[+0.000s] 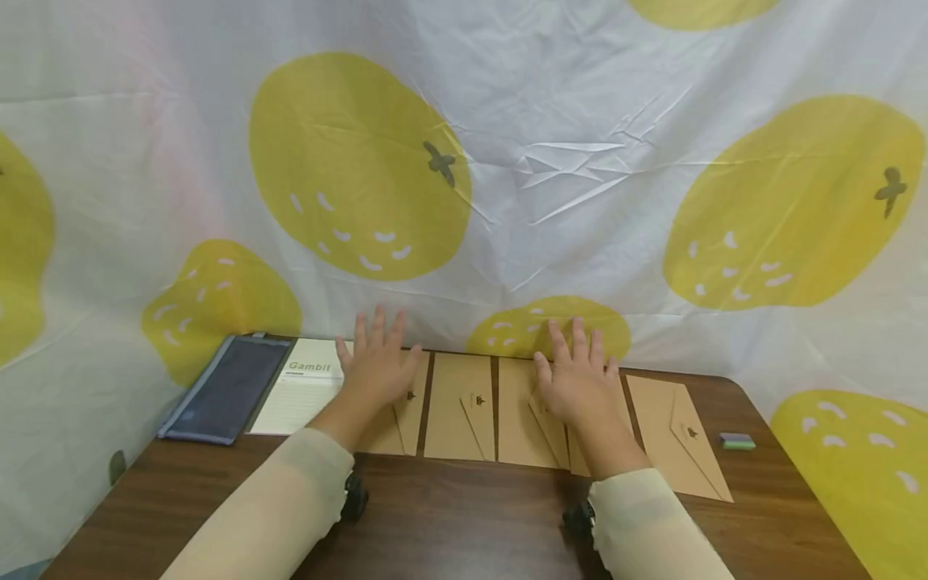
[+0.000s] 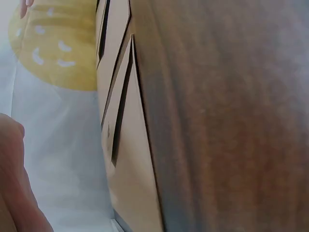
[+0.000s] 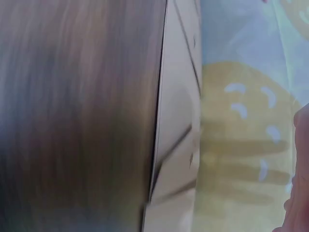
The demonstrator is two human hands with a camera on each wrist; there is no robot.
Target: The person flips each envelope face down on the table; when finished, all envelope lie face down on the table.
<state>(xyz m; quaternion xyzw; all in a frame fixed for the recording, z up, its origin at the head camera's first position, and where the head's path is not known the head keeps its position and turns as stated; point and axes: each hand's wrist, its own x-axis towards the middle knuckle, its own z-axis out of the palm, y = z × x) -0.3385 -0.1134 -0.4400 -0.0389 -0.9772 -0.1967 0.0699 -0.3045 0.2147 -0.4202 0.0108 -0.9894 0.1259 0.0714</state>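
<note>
Both hands are held out with fingers spread and nothing in them. In the head view the left hand (image 1: 379, 364) overlaps a kraft envelope (image 1: 402, 423) and the edge of a white notepad (image 1: 290, 403) printed "Gambit". The right hand (image 1: 577, 379) overlaps two more envelopes, one (image 1: 516, 411) beside its thumb and another (image 1: 580, 461) mostly hidden under the wrist. Between the hands lies an uncovered envelope (image 1: 453, 403); one more (image 1: 670, 435) sits at the right. Each wrist view catches just part of its hand at the frame's edge, apart from the envelopes.
A dark blue zip pouch (image 1: 228, 387) lies at the left end of the row. Right of the envelopes sits a small grey and green eraser-like block (image 1: 737, 441). The brown wooden table (image 1: 464, 515) meets a white curtain (image 1: 551, 201) with yellow fruit prints behind.
</note>
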